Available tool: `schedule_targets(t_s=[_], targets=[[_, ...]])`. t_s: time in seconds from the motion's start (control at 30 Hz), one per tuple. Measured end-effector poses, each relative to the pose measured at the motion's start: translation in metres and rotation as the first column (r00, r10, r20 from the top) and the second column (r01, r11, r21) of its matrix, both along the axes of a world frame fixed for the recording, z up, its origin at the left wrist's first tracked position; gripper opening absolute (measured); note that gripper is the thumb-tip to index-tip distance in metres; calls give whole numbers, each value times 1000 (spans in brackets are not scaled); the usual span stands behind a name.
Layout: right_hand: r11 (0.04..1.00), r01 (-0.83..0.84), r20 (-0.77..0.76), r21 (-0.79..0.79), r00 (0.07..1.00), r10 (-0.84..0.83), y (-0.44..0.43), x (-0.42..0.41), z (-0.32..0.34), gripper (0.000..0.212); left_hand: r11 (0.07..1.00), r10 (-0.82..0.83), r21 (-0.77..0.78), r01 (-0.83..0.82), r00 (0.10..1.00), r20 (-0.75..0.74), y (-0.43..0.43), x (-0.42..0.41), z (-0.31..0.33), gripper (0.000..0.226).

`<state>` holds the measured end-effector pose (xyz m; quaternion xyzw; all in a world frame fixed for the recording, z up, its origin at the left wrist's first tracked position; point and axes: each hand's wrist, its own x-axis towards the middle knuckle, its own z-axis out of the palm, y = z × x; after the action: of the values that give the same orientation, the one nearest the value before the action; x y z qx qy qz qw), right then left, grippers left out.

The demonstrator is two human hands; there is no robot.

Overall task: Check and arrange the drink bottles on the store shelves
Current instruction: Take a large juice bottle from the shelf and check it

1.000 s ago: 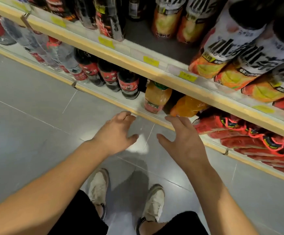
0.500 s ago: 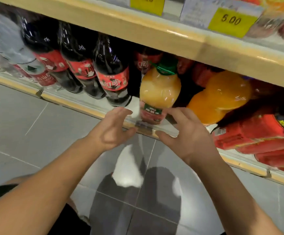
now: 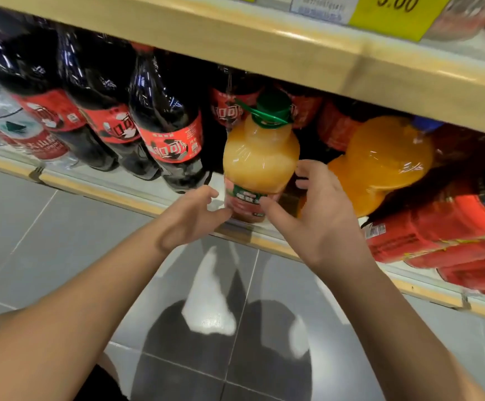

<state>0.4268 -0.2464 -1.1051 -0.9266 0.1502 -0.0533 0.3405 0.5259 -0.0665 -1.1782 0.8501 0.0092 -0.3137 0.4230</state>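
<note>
A pale orange juice bottle (image 3: 260, 157) with a green cap stands upright at the front of the bottom shelf (image 3: 102, 189). My right hand (image 3: 316, 221) wraps its lower part, thumb across the label and fingers round the right side. My left hand (image 3: 189, 221) is at the bottle's lower left, fingers spread, with fingertips touching its base. A second, deeper orange bottle (image 3: 380, 163) with a blue cap lies tilted just to the right. Dark cola bottles (image 3: 166, 125) with red labels stand in a row on the left.
Red-wrapped bottle packs (image 3: 443, 233) fill the shelf at right, and clear water bottles (image 3: 12, 131) sit at far left. The wooden edge of the upper shelf (image 3: 293, 53) hangs low over the bottle caps, carrying a yellow price tag (image 3: 397, 13). Grey floor tiles (image 3: 62, 241) lie below.
I have leaned closer to the bottom shelf. Both hands moved forward from in front of the shelf edge onto the juice bottle; the right hand now clasps it.
</note>
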Motion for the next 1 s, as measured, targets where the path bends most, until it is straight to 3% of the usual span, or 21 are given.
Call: schedule_targets(t_s=[0.07, 0.17, 0.27, 0.37, 0.53, 0.6, 0.63, 0.77, 0.9, 1.0], targets=[[997, 43, 49, 65, 998, -47, 2, 11, 1, 75, 1000, -2, -3, 2, 1000, -3, -1, 1, -5, 46], [993, 107, 77, 60, 991, -111, 6, 27, 4, 57, 998, -65, 24, 65, 998, 20, -1, -1, -6, 50], [989, 132, 89, 63, 986, -138, 7, 42, 14, 52, 999, -49, 22, 49, 999, -23, -8, 0, -8, 33], [979, 121, 95, 163, 986, -138, 11, 57, 20, 56, 999, 12, 36, -10, 999, -36, -21, -2, -15, 15], [981, 114, 64, 159, 990, -125, 14, 77, 15, 37, 994, 106, 2, -106, 991, -83, -31, 0, -28, 30], [992, 114, 85, 51, 989, -118, 13, 77, 17, 65, 991, 134, -5, -136, 987, -92, -32, 3, -30, 27], [991, 123, 97, 44, 987, -126, 12, 76, 19, 69, 988, 153, -14, -155, 984, -95, -32, 3, -30, 30], [977, 119, 87, 178, 987, -136, 5, 64, 21, 35, 980, 196, -25, -199, 976, -92, -33, 10, -33, 58], [980, 125, 76, 156, 987, -139, -1, 54, 19, 36, 990, 118, -60, -128, 981, -151, -31, 23, -38, 53], [982, 114, 105, 152, 986, -130, -5, 49, 21, 31, 999, 32, -3, -32, 992, -125, -34, 29, -41, 47]])
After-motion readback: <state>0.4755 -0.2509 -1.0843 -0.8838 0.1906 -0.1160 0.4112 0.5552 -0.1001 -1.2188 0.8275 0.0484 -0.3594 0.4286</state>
